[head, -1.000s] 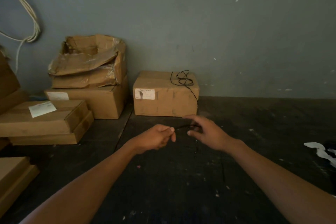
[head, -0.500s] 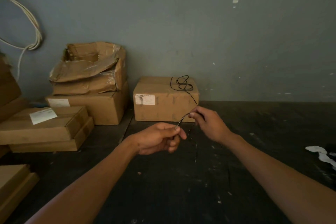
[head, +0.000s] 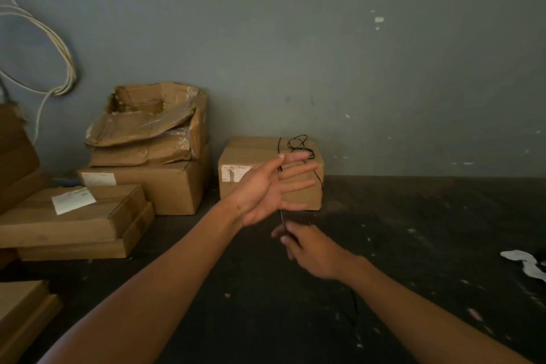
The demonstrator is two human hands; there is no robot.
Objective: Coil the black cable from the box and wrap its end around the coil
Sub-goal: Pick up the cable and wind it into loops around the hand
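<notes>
A thin black cable (head: 298,143) lies in loose loops on top of a closed cardboard box (head: 245,151) by the wall. A strand runs down from it across my left hand (head: 269,189), which is raised in front of the box, palm up, fingers spread flat, the cable passing over the palm. Below it my right hand (head: 310,248) pinches the same strand, pulled taut between the two hands. A loose piece of cable hangs under my right forearm near the floor.
A crushed open carton (head: 147,121) sits on stacked boxes (head: 141,189) at the left, with flat boxes (head: 74,216) in front. White cables (head: 59,47) hang on the wall. A white scrap (head: 523,260) lies on the dark floor at right.
My left hand rose and opened flat in front of the box. My right hand dropped below it, drawing the cable down across the left palm.
</notes>
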